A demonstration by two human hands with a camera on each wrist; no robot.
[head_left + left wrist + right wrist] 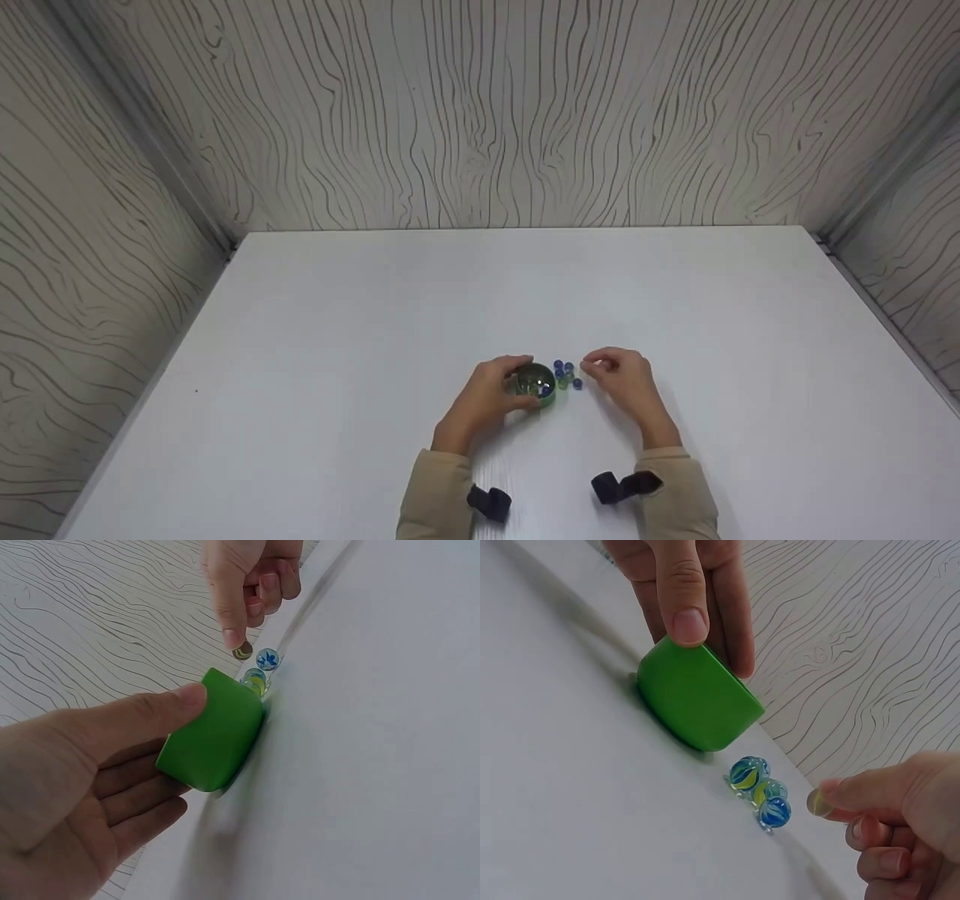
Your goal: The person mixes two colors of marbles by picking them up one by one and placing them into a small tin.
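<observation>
My left hand point(484, 394) grips a small green bowl point(548, 400), thumb on the near side and fingers on the far side. The bowl's outer wall point(214, 735) shows plain green in both wrist views. Glass marbles lie inside it in the head view, some of them blue. Just right of the bowl, several clear marbles point(774, 812) with blue and yellow swirls sit close together on the table. My right hand point(628, 381) is beside that cluster, pinching one yellowish marble point(821, 802) between thumb and index finger, the other fingers curled in.
A white table point(360, 322) spreads around both hands. Behind it and along the sides stand panels point(480, 112) with a dark wood-grain line pattern. Black straps with small dark devices point(491, 505) sit on both sleeved wrists.
</observation>
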